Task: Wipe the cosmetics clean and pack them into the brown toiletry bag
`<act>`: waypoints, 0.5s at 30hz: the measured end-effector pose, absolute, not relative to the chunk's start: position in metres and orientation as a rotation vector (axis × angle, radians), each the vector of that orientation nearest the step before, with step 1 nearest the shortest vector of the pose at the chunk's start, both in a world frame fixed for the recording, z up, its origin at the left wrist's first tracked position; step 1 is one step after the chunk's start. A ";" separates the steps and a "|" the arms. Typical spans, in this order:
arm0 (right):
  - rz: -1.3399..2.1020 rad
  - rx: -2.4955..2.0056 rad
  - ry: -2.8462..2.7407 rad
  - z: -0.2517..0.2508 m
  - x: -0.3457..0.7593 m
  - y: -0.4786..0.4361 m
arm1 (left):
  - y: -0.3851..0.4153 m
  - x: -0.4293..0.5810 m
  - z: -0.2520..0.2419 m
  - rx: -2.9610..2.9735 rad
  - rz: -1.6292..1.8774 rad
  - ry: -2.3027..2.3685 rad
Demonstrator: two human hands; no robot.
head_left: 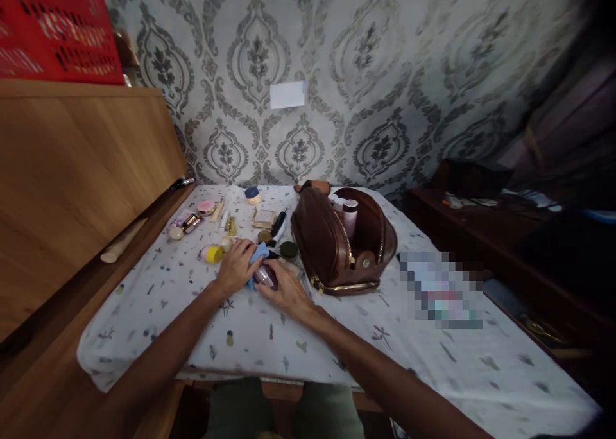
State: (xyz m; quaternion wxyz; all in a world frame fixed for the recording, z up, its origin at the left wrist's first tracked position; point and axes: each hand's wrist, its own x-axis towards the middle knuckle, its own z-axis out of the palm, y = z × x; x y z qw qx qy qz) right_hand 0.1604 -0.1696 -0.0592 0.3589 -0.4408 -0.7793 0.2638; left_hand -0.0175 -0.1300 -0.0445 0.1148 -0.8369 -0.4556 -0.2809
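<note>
My left hand is closed on a small blue cloth and presses it against a small rounded jar. My right hand is wrapped round that jar from the right, just above the patterned white tablecloth. An open brown leather toiletry bag stands right of my hands, with pale bottles upright inside it.
Several cosmetics lie behind my hands: a yellow-capped item, a dark green jar, a gold compact, a pink compact, a blue-lidded jar. A wooden panel rises at left. A dark side table stands right.
</note>
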 end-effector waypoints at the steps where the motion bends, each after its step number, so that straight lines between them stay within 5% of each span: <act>1: 0.654 -1.125 -2.028 -0.061 0.161 -0.169 | -0.127 -0.019 -0.046 -2.444 -0.801 -1.359; 15: 0.710 -1.075 -2.013 -0.059 0.166 -0.168 | -0.107 -0.048 -0.045 -2.223 -0.624 -1.764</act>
